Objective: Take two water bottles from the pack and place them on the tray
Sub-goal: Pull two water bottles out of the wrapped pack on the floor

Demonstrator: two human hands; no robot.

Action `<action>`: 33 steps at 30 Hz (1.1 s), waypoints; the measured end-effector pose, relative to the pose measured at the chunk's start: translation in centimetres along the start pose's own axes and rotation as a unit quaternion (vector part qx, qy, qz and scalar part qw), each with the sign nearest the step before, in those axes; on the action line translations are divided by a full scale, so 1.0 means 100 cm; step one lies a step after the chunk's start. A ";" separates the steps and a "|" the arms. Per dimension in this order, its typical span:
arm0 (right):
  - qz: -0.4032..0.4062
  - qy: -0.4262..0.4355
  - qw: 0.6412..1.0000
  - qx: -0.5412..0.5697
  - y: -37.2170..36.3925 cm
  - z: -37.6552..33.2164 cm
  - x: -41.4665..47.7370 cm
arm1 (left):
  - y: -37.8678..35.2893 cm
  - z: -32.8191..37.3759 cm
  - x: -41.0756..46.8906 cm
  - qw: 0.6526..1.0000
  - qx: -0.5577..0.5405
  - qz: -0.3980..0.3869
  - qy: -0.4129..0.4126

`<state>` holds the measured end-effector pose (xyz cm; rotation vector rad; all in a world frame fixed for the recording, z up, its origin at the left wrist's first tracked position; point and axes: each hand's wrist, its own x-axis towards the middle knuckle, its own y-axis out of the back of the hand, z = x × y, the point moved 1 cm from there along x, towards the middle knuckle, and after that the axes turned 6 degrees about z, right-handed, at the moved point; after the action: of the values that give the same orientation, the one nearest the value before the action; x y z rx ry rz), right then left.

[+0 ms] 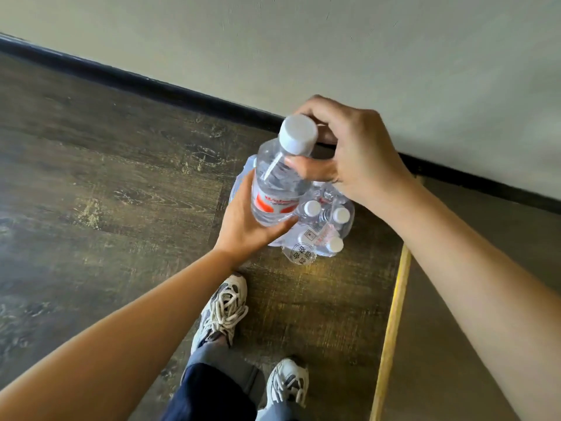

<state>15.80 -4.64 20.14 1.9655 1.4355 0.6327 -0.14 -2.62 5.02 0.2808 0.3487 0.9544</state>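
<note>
From the head camera, a clear bottle (277, 183) with a white cap (298, 134) and a red-and-white label is held above the pack (315, 226), tilted so the cap leans up and away from the person. Both hands are on it. The left hand (243, 226) cups the lower body from below and from the left, thumb lying across the bottom edge, fingers behind it. The right hand (349, 150) clamps the neck and shoulder just below the cap, thumb on the near side, fingers curled round the far side.

The pack sits on the floor (106, 177) directly beneath the bottle, against the dark baseboard (151, 86) of a pale wall (334, 41). Its plastic wrap is torn open; three white-capped bottles stand in it to the right of the held bottle's base, and a round printed patch shows on the wrap at the near edge.

Near the pack, towards the person, are two pale laced shoes (223, 311) and grey trouser legs. A yellow strip (394, 329) runs along the floor to the right of the pack. No tray is in view.
</note>
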 end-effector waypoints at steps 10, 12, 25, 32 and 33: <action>-0.019 -0.198 0.980 0.030 -0.076 0.095 -0.026 | 0.013 -0.020 -0.015 0.998 0.048 0.017 0.043; -0.115 -0.262 0.950 -0.125 -0.104 0.126 -0.052 | 0.012 -0.020 -0.013 0.999 0.034 0.016 0.039; 0.003 -0.192 0.976 -0.104 -0.059 0.104 -0.077 | 0.010 -0.008 0.010 0.997 0.012 -0.001 0.075; 0.099 -0.125 0.978 -0.134 0.049 0.043 -0.094 | 0.002 0.009 0.014 0.996 0.015 0.017 0.083; 0.100 -0.115 0.978 -0.144 0.057 0.040 -0.097 | 0.001 0.012 0.015 0.997 0.017 0.017 0.080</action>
<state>19.50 -15.95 21.25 1.8917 0.9577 0.6375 1.02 -1.41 5.87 0.2436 0.5085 1.0081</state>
